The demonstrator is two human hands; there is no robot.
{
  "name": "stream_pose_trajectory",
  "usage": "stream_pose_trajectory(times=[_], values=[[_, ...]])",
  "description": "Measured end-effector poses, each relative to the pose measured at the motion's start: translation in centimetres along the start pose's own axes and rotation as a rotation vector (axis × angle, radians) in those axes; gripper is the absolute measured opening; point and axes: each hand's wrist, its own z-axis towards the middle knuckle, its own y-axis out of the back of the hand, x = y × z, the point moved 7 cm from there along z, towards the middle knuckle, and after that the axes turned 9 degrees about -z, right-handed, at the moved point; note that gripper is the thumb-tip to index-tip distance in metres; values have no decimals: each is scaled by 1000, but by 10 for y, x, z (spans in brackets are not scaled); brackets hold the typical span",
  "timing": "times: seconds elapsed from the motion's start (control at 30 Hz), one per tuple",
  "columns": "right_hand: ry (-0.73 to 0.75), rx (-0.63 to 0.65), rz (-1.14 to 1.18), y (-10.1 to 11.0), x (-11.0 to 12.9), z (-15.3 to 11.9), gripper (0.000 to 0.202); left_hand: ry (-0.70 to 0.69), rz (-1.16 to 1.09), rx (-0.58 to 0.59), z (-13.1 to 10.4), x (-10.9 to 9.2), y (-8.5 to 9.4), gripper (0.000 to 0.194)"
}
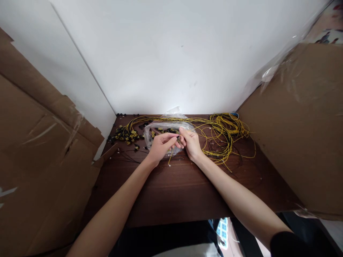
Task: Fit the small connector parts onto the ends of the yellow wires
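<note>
Both hands meet over a clear plastic bag (pixel 149 132) that holds yellow and black parts. My left hand (pixel 163 145) pinches a small black piece (pixel 178 136) between thumb and forefinger. My right hand (pixel 190 142) is closed beside it, fingers curled close to that piece; what it grips is too small to make out. A short yellow wire (pixel 170 157) with a pale tip hangs down below the fingers. Left of the bag lies a pile of yellow and black connectors (pixel 130 135), with long yellow wires arching from it behind the hands.
A tangled bundle of yellow wires (pixel 227 125) lies on the right of the dark wooden table (pixel 171 192). Thin black wires (pixel 128 156) lie left of centre. Cardboard sheets (pixel 40 171) stand at both sides, and a white wall (pixel 171 57) rises behind.
</note>
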Motion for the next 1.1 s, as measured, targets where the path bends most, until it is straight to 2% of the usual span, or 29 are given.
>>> stream_pose_trajectory(times=[0.2,0.37,0.6,0.93,1.1], values=[[-29,-73,120,7,-2,3,53,13,-16,-6,0,0,0,25],[-20,-13,62,1,-1,1,48,4,-34,-84,0,-4,5,27],[3,24,82,-1,-1,1,35,43,-22,-98,-1,-4,6,23],[28,79,36,-6,-2,0,22,124,-110,-72,0,2,5,17],[11,78,117,-8,-2,0,21,159,-166,-1,0,5,2,20]])
